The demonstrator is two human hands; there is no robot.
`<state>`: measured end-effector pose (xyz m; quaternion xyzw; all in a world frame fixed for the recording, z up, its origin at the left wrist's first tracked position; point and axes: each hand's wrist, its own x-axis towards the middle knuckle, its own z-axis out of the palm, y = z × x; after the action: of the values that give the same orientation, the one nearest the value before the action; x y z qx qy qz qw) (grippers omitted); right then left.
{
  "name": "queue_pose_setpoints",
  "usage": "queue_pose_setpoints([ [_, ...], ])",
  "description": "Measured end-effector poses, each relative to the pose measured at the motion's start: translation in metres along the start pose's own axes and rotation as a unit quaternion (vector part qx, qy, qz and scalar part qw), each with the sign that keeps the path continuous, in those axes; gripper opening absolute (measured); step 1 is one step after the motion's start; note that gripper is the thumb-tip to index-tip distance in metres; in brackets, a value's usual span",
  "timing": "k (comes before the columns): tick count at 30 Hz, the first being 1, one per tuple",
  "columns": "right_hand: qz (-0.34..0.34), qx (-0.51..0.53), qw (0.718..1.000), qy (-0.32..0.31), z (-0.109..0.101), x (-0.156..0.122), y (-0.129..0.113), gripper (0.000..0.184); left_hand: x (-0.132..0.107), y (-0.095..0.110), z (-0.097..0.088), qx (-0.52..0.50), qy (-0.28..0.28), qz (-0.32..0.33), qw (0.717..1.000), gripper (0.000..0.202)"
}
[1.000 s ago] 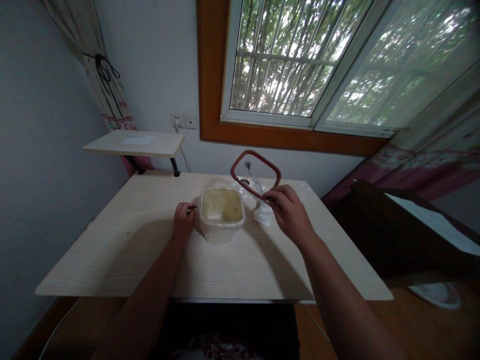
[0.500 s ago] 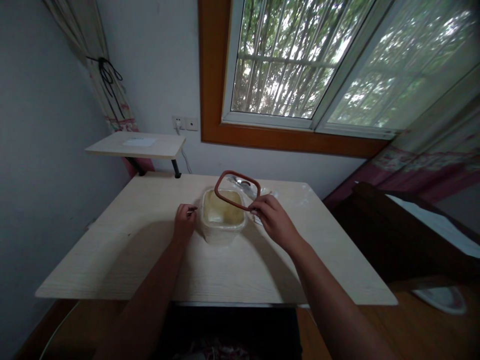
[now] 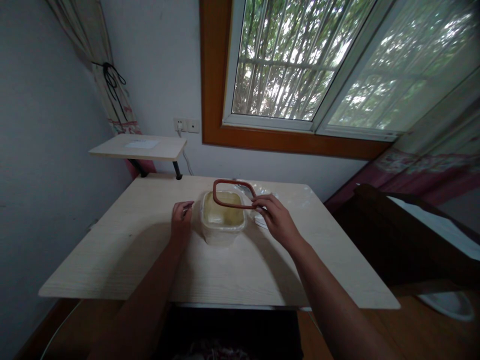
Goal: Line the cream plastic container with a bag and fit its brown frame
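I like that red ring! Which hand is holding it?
The right hand pinches the red ring over the pale tub; the left hand rests beside the tub, gripping a thin tool.

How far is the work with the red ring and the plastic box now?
Done: the container stands open on the table, a clear lid lying behind it. In hand: the right hand holds the red ring just above the container's far rim; the left hand pinches a thin tool beside it. Left: the ring is seated nowhere yet, and the lid is off.

pale matt wood table (image 3: 112, 250); translucent plastic tub (image 3: 222, 225); reddish rubbery ring (image 3: 232, 194).
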<state>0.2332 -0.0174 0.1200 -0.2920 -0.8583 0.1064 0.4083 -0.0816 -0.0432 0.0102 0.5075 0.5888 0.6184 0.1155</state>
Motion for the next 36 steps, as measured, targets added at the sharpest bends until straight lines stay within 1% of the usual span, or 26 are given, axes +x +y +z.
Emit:
queue_pose_setpoints([
  [3, 0.002, 0.000, 1.000, 0.005, -0.002, 0.002, 0.001, 0.017, 0.010, 0.022, -0.008, -0.016, -0.006, 0.052, 0.999, 0.026],
  [6, -0.004, -0.002, 1.000, 0.013, -0.003, 0.006, 0.002, 0.018, 0.027, 0.045, -0.018, -0.028, -0.049, 0.119, 0.991, 0.034],
  [9, -0.013, 0.002, 1.000, 0.027, -0.002, 0.009, 0.003, 0.020, 0.045, 0.064, -0.028, -0.004, -0.118, 0.195, 0.974, 0.043],
  [11, -0.021, 0.011, 0.999, 0.037, -0.001, 0.011, 0.003, 0.021, 0.055, 0.073, -0.035, 0.035, -0.176, 0.236, 0.955, 0.044],
  [13, -0.027, 0.022, 0.998, 0.043, 0.000, 0.013, 0.003, 0.021, 0.061, 0.080, -0.041, 0.057, -0.222, 0.261, 0.938, 0.042],
  [15, -0.027, 0.033, 0.998, 0.043, 0.000, 0.015, 0.001, 0.021, 0.064, 0.086, -0.045, 0.057, -0.243, 0.270, 0.930, 0.042],
  [18, -0.031, 0.045, 0.998, 0.044, 0.000, 0.017, -0.002, 0.021, 0.064, 0.094, -0.050, 0.046, -0.257, 0.265, 0.928, 0.041],
  [22, -0.042, 0.064, 0.996, 0.047, 0.001, 0.021, -0.007, 0.021, 0.061, 0.102, -0.050, 0.033, -0.283, 0.251, 0.925, 0.030],
  [26, -0.025, 0.071, 0.996, 0.052, 0.006, 0.025, -0.006, 0.021, 0.059, 0.107, -0.051, 0.029, -0.299, 0.247, 0.921, 0.029],
  [28, -0.015, 0.068, 0.996, 0.048, 0.008, 0.026, -0.003, 0.022, 0.058, 0.110, -0.052, 0.041, -0.301, 0.259, 0.917, 0.028],
  [31, -0.002, 0.058, 0.997, 0.043, 0.010, 0.025, 0.001, 0.027, 0.055, 0.115, -0.056, 0.071, -0.297, 0.294, 0.906, 0.027],
  [33, 0.006, 0.051, 0.997, 0.057, 0.011, 0.023, 0.002, 0.029, 0.052, 0.122, -0.058, 0.092, -0.304, 0.316, 0.894, 0.025],
  [36, 0.016, 0.044, 0.995, 0.091, 0.011, 0.018, -0.001, 0.027, 0.044, 0.135, -0.058, 0.128, -0.332, 0.325, 0.876, 0.023],
])
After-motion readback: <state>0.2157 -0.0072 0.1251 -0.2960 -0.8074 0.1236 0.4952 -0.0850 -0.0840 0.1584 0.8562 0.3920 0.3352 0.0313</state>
